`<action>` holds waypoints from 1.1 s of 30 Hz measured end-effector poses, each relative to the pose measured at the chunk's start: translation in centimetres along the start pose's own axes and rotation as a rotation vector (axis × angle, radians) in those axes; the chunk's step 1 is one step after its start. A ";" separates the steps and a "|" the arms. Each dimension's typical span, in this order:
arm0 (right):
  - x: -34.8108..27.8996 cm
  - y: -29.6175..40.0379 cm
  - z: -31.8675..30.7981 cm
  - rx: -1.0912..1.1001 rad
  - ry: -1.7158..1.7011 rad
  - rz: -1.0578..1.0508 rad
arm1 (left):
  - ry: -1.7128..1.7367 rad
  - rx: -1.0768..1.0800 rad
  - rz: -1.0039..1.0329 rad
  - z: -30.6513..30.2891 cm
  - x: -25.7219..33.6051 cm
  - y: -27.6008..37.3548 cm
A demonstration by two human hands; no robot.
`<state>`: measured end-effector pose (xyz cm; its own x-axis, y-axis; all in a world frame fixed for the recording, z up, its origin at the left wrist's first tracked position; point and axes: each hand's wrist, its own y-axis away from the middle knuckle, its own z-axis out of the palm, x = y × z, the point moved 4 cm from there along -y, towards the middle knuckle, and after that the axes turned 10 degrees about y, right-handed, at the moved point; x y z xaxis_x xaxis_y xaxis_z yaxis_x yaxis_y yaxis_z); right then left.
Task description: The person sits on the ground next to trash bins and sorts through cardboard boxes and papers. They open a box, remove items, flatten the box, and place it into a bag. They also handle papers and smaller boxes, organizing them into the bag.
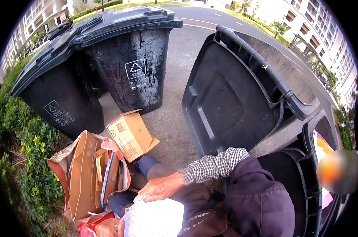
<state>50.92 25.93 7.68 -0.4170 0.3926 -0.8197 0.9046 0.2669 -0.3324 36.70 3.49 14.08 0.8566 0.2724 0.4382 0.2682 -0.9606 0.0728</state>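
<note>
A white sheet [155, 217], paper or thin plastic with faint print, lies over my lap. My right hand [159, 187] pinches its upper edge between thumb and fingers. At the bottom of the view, my left hand [108, 227] grips the sheet's left edge and is partly cut off by the frame. Just left of my knees stands an open pinkish-red bag [58, 170], packed with flattened cardboard [81, 183] and a blue-and-white carton [108, 179]. Against that bag's far side leans an open brown cardboard box [133, 134]. Red material [91, 226] shows beside my left hand.
Two black wheeled bins, one upright ahead [131, 68] and another to its left [60, 94], have closed lids. To the right, a bin's lid [226, 97] hangs open. Another open bin [309, 177] holds colourful waste. A green hedge [34, 166] borders the left.
</note>
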 end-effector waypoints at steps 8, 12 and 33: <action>4.1 1.9 -2.1 0.081 -0.085 0.433 | -0.542 0.013 0.019 0.9 -1.7 0.9; 6.5 3.7 -3.0 0.371 -0.088 0.451 | -0.140 0.355 -0.227 0.0 -8.3 1.5; 2.8 -6.2 0.4 0.065 0.730 0.136 | -0.447 0.248 -0.201 -0.3 -1.6 -7.3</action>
<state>44.15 25.01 7.29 -0.2330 0.9094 -0.3445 0.9463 0.1304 -0.2957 33.24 10.01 13.09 0.8672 0.4979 0.0107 0.4954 -0.8602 -0.1213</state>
